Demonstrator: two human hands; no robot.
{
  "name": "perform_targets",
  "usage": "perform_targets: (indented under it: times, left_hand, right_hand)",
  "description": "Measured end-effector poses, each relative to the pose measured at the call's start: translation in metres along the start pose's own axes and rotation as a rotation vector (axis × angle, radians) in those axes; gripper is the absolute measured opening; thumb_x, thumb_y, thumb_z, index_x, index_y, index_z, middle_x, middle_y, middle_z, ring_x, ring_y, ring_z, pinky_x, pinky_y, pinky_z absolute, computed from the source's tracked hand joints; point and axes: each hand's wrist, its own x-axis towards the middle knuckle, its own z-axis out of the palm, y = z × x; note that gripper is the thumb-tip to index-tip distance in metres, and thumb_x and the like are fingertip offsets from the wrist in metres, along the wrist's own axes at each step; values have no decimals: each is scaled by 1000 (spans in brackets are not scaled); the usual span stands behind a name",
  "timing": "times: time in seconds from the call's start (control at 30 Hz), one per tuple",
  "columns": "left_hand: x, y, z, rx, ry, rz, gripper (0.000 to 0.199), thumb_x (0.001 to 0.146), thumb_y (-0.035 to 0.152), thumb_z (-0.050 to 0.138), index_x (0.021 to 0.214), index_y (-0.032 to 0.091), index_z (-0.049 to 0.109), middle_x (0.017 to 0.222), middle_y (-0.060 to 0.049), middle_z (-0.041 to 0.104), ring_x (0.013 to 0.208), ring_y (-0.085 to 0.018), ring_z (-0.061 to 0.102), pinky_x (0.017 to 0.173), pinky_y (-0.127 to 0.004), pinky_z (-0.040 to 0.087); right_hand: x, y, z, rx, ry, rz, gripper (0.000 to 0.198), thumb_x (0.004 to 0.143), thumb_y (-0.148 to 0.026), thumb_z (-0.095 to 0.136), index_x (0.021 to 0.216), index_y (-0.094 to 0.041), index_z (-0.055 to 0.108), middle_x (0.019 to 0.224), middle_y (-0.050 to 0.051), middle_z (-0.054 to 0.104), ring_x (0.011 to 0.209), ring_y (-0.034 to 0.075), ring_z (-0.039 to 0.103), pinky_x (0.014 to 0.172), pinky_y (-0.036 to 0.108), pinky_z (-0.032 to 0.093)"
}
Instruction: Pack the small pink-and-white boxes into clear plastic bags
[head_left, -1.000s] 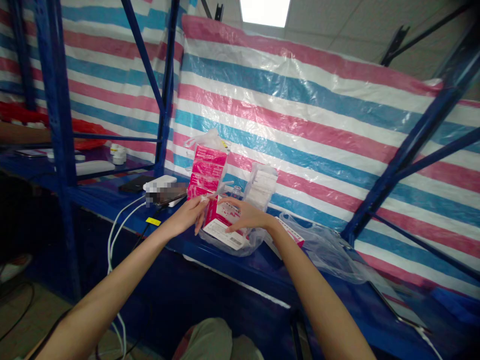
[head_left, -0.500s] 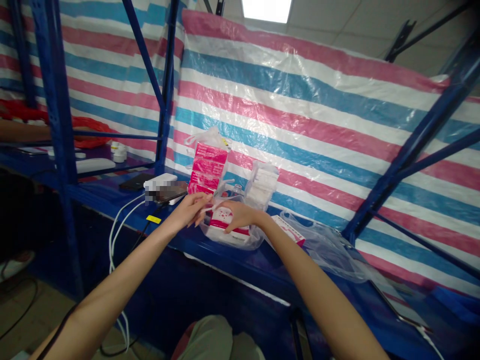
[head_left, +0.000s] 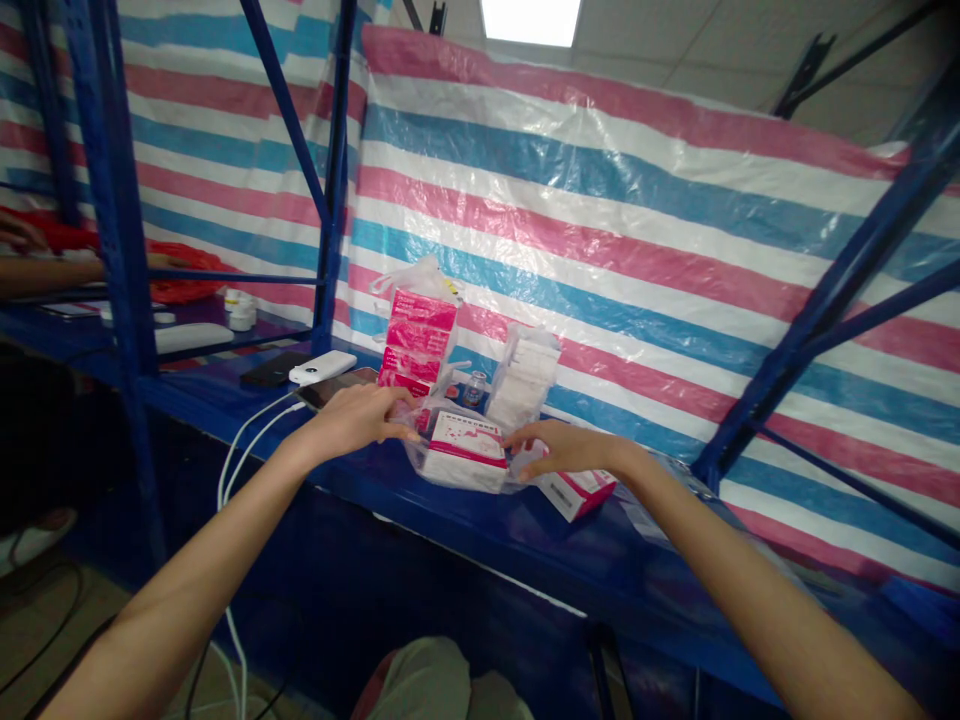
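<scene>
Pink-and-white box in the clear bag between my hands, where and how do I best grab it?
Probably by its left and right ends, one hand from each side. The box lies flat, printed face up and wider than deep, with the left hand and right hand flanking it. The clear bag looks loose, so film alone may slip.

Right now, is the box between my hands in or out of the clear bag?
In: the box sits inside the clear bag, whose film shows along the box's front and sides.
</scene>
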Motion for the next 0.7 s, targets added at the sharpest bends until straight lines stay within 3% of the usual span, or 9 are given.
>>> perform_targets:
  times: [0.07, 0.13, 0.27, 0.47, 0.57, 0.63, 0.7]
  left_hand:
    - [3, -5, -1, 95, 47, -28, 34, 66, 56, 62, 82, 26, 67, 67, -2, 64, 73, -23, 58, 55, -25, 27]
    - [5, -6, -3, 106, 61, -21, 28, 70, 51, 60, 72, 24, 66, 66, -2, 63, 71, -21, 57, 54, -25, 26]
    - [6, -2, -11, -158, 104, 65, 30, 79, 45, 49, 67, 20, 62, 57, 1, 59, 57, -14, 53, 52, -23, 28]
    - [22, 0, -20, -698, 252, 125, 36, 81, 43, 46, 60, 15, 51, 50, 3, 48, 45, -8, 42, 46, -21, 31]
    - [39, 8, -21, -732, 337, 136, 34, 81, 42, 47, 61, 15, 50, 53, 3, 45, 49, -9, 41, 49, -21, 32]
    - [50, 21, -21, -686, 367, 176, 29, 81, 40, 47, 67, 15, 51, 60, 3, 47, 56, -10, 44, 54, -22, 34]
    - [58, 40, -18, -607, 395, 267, 23, 82, 37, 48, 76, 15, 51, 71, 1, 50, 67, -13, 47, 62, -24, 36]
  right_hand:
    - [-15, 9, 4, -98, 93, -9, 41, 67, -40, 68, 102, -18, 66, 101, 10, 63, 96, 25, 56, 84, 35, 40]
    - [-23, 19, 9, -141, 183, -29, 22, 74, -34, 62, 85, -16, 69, 93, 11, 63, 93, 24, 56, 83, 34, 40]
    - [-33, 38, 7, 73, 273, -45, 27, 80, -39, 53, 72, -16, 67, 83, 8, 63, 79, 19, 57, 75, 31, 42]
    - [-43, 37, -6, 793, 339, -70, 24, 77, -40, 59, 89, -21, 66, 120, 5, 54, 108, 20, 51, 91, 32, 38]
    - [-27, 18, 6, 1041, 426, -189, 36, 79, -40, 56, 112, -27, 57, 133, 4, 46, 121, 21, 42, 97, 36, 34]
    - [-7, 3, 18, 1080, 454, -239, 47, 80, -39, 54, 126, -31, 44, 135, 4, 43, 123, 19, 40, 98, 38, 34]
    - [17, -9, 29, 1038, 496, -211, 59, 81, -38, 53, 134, -32, 29, 128, 5, 50, 116, 19, 47, 96, 39, 36]
